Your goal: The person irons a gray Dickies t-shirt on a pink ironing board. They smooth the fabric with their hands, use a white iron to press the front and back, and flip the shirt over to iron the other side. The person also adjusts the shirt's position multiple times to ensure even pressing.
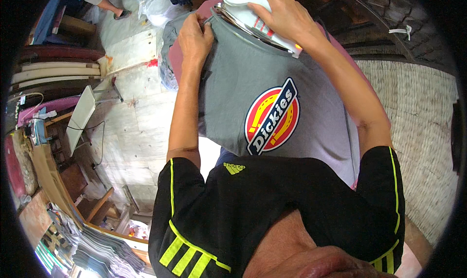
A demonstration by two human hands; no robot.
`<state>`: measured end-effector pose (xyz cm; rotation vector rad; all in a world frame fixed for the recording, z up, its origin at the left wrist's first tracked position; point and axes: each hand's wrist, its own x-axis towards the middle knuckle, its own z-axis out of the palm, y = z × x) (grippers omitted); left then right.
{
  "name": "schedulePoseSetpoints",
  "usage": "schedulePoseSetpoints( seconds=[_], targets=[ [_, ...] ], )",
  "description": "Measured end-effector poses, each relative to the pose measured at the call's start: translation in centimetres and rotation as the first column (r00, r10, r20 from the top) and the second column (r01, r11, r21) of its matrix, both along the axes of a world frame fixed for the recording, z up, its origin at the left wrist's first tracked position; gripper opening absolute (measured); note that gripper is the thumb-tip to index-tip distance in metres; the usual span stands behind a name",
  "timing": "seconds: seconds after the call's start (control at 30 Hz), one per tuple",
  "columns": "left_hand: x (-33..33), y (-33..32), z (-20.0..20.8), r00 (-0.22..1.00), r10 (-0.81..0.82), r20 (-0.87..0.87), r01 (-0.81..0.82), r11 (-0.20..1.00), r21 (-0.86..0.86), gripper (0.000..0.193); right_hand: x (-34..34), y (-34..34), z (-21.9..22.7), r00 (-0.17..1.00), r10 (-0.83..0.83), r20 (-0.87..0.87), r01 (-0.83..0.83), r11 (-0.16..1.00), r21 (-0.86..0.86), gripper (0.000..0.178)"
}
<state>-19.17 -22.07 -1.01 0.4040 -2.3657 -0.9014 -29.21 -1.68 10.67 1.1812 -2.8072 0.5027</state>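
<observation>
A grey T-shirt with a large red, yellow and navy printed emblem is draped over a board with a dusty-pink cover. At the far end, by the neckline, lies a white clothes iron with a small lit orange spot near its right tip. My right hand is closed around the iron's handle from the right. To its left, my left hand pinches the shirt's fabric near the collar, fingers closed. The iron's underside is hidden, so its contact with the cloth cannot be fully seen.
White plastic bags lie past the board's far left. Stacked boards and a small folding table line the left. Folded clothes are piled at lower left. A woven mat is on the right. Another person's leg shows far left.
</observation>
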Motion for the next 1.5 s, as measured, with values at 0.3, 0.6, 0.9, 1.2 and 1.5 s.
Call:
schedulePoseSetpoints(
  seconds=[0.3, 0.6, 0.9, 1.2, 1.5],
  targets=[
    [0.7, 0.8, 0.1, 0.986, 0.064, -0.155, -0.032, 0.979, 0.200, 0.019, 1.2, -1.0, -1.7, 1.000, 0.012, -0.025, -0.011, 0.999, 0.038, 0.049],
    [0.8, 0.7, -1.1, 0.980, 0.123, -0.157, -0.095, 0.980, 0.175, 0.017, 2.1, -4.3, 0.2, 0.995, 0.004, 0.103, -0.002, 1.000, -0.012, 0.045],
    [0.3, 0.6, -1.6, 0.967, 0.124, -0.225, -0.085, 0.981, 0.173, 0.018, 1.2, -4.4, -0.3, 0.995, 0.024, 0.095, -0.023, 1.000, -0.007, 0.044],
    [0.2, 0.5, -1.6, 0.972, 0.141, -0.188, -0.096, 0.968, 0.230, 0.018, 1.0, -4.1, -0.1, 0.996, 0.066, 0.057, -0.065, 0.998, -0.007, 0.043],
    [0.2, 0.6, -1.9, 0.973, 0.141, -0.180, -0.102, 0.972, 0.210, 0.019, 1.1, -2.8, -0.3, 0.994, 0.092, 0.056, -0.090, 0.995, -0.041, 0.043]
  ],
)
